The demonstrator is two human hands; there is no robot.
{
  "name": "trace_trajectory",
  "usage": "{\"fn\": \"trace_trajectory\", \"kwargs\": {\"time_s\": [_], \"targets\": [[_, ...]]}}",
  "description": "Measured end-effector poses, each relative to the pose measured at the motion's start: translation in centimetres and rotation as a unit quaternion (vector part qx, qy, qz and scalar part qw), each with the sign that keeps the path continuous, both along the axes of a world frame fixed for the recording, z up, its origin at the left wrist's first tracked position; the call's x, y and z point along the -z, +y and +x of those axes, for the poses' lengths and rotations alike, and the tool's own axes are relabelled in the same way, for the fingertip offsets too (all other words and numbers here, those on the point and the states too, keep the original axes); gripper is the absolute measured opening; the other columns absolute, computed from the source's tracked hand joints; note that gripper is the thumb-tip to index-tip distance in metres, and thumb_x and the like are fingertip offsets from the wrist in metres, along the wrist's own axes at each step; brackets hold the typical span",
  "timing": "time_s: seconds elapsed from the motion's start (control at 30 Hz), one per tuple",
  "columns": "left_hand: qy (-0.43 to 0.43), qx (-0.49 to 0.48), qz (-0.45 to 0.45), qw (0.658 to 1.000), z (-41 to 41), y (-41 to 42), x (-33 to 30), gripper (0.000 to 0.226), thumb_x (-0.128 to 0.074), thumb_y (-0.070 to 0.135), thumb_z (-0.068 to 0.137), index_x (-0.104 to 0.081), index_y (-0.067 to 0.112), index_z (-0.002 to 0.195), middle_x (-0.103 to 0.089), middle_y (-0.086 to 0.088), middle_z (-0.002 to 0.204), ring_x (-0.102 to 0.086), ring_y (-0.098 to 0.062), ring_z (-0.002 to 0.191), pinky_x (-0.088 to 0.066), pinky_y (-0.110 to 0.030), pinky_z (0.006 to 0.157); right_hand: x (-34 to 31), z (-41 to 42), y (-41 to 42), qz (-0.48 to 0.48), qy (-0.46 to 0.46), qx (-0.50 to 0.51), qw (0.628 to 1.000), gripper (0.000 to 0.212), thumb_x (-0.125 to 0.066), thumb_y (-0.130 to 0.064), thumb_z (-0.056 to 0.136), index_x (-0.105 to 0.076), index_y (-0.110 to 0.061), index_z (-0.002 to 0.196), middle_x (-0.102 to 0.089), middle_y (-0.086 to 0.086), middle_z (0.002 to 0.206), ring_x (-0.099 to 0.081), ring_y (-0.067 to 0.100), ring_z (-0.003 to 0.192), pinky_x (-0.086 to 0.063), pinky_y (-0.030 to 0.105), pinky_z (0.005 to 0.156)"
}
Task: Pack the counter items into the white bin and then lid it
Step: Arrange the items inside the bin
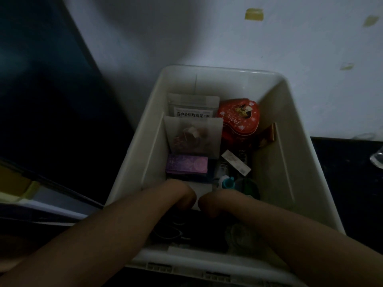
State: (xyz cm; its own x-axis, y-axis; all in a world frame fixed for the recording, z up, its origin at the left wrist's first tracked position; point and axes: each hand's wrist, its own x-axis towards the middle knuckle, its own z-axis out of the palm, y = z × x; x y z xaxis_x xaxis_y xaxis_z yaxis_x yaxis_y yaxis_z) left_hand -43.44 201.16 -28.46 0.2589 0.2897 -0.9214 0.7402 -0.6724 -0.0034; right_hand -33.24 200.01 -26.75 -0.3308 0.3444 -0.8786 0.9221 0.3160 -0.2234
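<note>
1. Head view, dim light. White bin (277,125) sits on a dark counter (352,183) against a pale wall (248,38), open at the top, no lid on it.
2. Both forearms reach down into the near end of the bin from the bottom of the frame.
3. Left hand (182,193): wrist bent downward, fingers pointing into the bin and out of sight. Cannot tell how far it is open or whether it has hold of anything.
4. Right hand (215,201): same posture, knuckles close to the left hand's, fingers hidden below. Its hold cannot be told either.
5. Contents at the far left of the bin: two tea pouches standing upright, one behind the other. Rear pouch (193,106) carries a white label with printed characters; front pouch (193,137) is translucent with tea bags showing through.
6. Purple box (186,164) lies flat just in front of the front pouch.
7. Red heart-shaped tin (238,119) leans at the far right, beside the rear pouch.
8. Brown and gold packet (268,134) is wedged between the tin and the right wall.
9. Small white labelled item (236,162) lies tilted below the tin.
10. Teal and white small object (226,182) rests just beyond the right hand; what it is cannot be made out.
11. Dark tangle, possibly cords (172,230), lies in shadow under the forearms at the near end.
12. Yellowish tape scraps (253,14) stick to the wall above.
</note>
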Motion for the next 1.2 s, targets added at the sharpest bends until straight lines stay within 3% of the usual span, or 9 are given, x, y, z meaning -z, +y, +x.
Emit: {"fn": "trace_trajectory", "kwargs": {"time_s": [0.2,0.3,0.43,0.6,0.7,0.8,0.93,1.07,1.2], "targets": [[-0.017,-0.081,-0.024,0.996,-0.5,0.9,-0.9,0.047,-0.052,0.016,0.096,-0.042,-0.003,0.137,-0.045,-0.02,0.141,-0.051,-0.03,0.117,-0.036,-0.029,0.096,-2.7,0.1,1.3,-0.039,0.022,0.027,0.999,0.04,-0.047,-0.007,0.096,-0.046,0.003,0.135,-0.062,0.015,0.104,-0.054,0.02,0.071,-0.044,0.023,0.062],[-0.058,-0.161,0.023,0.985,-0.3,1.5,-3.6,0.048,-0.052,0.013,0.095,-0.039,-0.003,0.139,-0.045,-0.021,0.14,-0.052,-0.025,0.08,-0.043,-0.008,0.061,-4.9,1.1,3.1,-0.051,0.063,0.059,0.995,0.04,-0.052,-0.003,0.094,-0.049,-0.001,0.133,-0.054,0.02,0.132,-0.06,0.032,0.109,-0.053,0.031,0.082],[-0.129,-0.214,0.139,0.958,-0.6,2.4,-6.9,0.04,-0.047,0.015,0.096,-0.048,0.005,0.134,-0.051,-0.015,0.136,-0.054,-0.029,0.118,-0.042,-0.031,0.1,-8.3,3.8,4.9,0.0,0.17,0.17,0.971,0.033,-0.051,-0.004,0.093,-0.057,-0.004,0.126,-0.062,0.018,0.124,-0.064,0.025,0.106,-0.054,0.023,0.074],[-0.312,-0.327,0.259,0.854,1.3,4.4,-10.2,0.028,-0.052,0.01,0.09,-0.062,0.004,0.116,-0.064,-0.013,0.115,-0.06,-0.027,0.107,-0.048,-0.033,0.09,-11.3,7.9,5.8,0.114,0.294,0.281,0.907,0.026,-0.051,-0.006,0.093,-0.061,-0.004,0.117,-0.068,0.014,0.107,-0.066,0.015,0.081,-0.056,0.019,0.069],[-0.428,-0.384,0.294,0.764,3.8,4.7,-12.0,0.026,-0.048,-0.001,0.085,-0.064,0.007,0.103,-0.065,-0.014,0.102,-0.062,-0.024,0.098,-0.05,-0.035,0.086,-11.9,10.9,6.1,0.205,0.369,0.379,0.824,0.02,-0.051,-0.001,0.092,-0.064,-0.003,0.108,-0.067,0.015,0.091,-0.061,0.014,0.067,-0.054,0.016,0.056],[-0.491,-0.43,0.332,0.681,7.4,4.9,-13.0,0.028,-0.051,0.0,0.084,-0.065,0.006,0.108,-0.067,-0.015,0.107,-0.062,-0.027,0.1,-0.049,-0.034,0.088,-12.3,14.2,6.3,0.256,0.437,0.457,0.731,0.017,-0.051,0.002,0.091,-0.064,-0.009,0.093,-0.064,0.014,0.087,-0.063,0.02,0.069,-0.057,0.031,0.066],[-0.563,-0.442,0.338,0.611,13.2,5.2,-14.3,0.027,-0.053,-0.002,0.082,-0.063,0.006,0.106,-0.067,-0.017,0.107,-0.063,-0.031,0.102,-0.05,-0.036,0.092,-13.7,18.8,6.1,0.321,0.498,0.476,0.649,0.02,-0.048,0.004,0.092,-0.061,-0.009,0.096,-0.065,0.008,0.085,-0.063,0.012,0.071,-0.054,0.018,0.065],[-0.593,-0.443,0.338,0.581,19.0,5.5,-15.9,0.026,-0.052,-0.001,0.086,-0.06,0.009,0.108,-0.062,-0.004,0.095,-0.059,-0.018,0.089,-0.043,-0.022,0.08,-13.5,24.3,5.8,0.35,0.466,0.489,0.649,0.015,-0.052,-0.002,0.091,-0.062,-0.013,0.093,-0.067,0.009,0.088,-0.066,0.028,0.083,-0.056,0.042,0.083],[-0.597,-0.448,0.336,0.574,24.7,5.7,-15.9,0.026,-0.049,0.0,0.086,-0.06,0.01,0.107,-0.063,-0.008,0.095,-0.055,-0.016,0.078,-0.041,-0.022,0.07,-11.3,29.6,5.6,0.341,0.419,0.505,0.673,0.014,-0.054,-0.005,0.089,-0.063,-0.012,0.097,-0.068,0.014,0.098,-0.066,0.029,0.091,-0.054,0.047,0.089]]}}
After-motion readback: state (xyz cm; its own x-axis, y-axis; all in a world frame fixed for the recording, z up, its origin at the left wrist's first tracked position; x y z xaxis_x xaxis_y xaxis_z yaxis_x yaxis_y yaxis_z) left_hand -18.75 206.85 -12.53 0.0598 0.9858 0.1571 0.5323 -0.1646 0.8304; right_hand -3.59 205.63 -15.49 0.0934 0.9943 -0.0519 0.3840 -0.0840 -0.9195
